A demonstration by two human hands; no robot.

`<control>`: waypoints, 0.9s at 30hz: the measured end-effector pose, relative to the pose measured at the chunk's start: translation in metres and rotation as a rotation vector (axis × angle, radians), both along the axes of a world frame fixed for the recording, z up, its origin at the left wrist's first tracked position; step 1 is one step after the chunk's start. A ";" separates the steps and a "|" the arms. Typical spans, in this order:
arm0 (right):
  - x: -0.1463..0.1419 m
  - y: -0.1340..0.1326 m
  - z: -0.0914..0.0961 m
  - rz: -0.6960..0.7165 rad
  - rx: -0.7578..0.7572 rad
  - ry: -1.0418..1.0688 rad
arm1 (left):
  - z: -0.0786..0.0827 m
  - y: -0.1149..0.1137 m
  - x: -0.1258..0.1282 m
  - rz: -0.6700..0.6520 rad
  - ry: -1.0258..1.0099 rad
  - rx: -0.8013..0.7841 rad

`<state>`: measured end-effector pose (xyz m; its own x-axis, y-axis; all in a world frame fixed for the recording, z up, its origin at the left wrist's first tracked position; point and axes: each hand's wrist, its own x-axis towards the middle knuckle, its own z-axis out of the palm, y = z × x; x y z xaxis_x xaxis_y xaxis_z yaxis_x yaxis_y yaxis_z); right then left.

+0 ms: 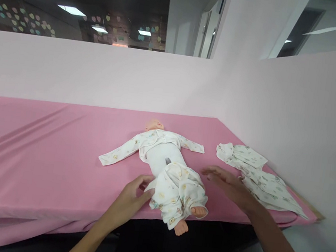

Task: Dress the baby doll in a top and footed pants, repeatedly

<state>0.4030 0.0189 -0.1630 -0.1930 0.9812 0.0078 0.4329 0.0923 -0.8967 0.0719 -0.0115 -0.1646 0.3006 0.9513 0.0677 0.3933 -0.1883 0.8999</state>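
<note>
1. Pink sheet covers the long table. A baby doll lies on its back on it, close to the front edge, with its head pointing away from the person.
2. It wears a white top with little pictures, open at the tummy. Baggy trousers are bunched round its legs. Both bare feet poke out, and one foot hangs over the edge.
3. The left hand is at the waist of the trousers. Its fingers are curled and touch the cloth. I cannot tell if they pinch it or only touch it.
4. The right hand is flat with its fingers spread and holds nothing. It hovers just beside the doll's other hip and looks a bit blurry.
5. I think the work is at the trousers, up at the waist. A next move would need a good hold on each side of the waist, and care that the doll does not slide off the edge.
6. More baby clothes lie to the right, near the right hand, apart from the doll. A pale wall stands close behind them.
</note>
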 end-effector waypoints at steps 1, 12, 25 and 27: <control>-0.008 0.008 0.003 0.031 -0.011 0.050 | 0.002 0.002 0.001 -0.066 -0.047 -0.054; -0.033 0.059 -0.009 0.297 -0.183 0.125 | -0.001 0.010 0.004 -0.180 0.028 -0.152; -0.037 0.048 -0.014 0.290 -0.128 0.131 | -0.007 0.029 0.010 0.016 -0.232 -0.115; -0.034 0.048 -0.021 0.232 -0.073 0.119 | -0.010 0.039 0.010 0.110 -0.318 -0.163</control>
<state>0.3688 0.0671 -0.1842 -0.4151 0.9094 -0.0256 0.2993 0.1099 -0.9478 0.0817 0.0274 -0.1748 0.1842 0.9828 -0.0136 0.0995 -0.0048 0.9950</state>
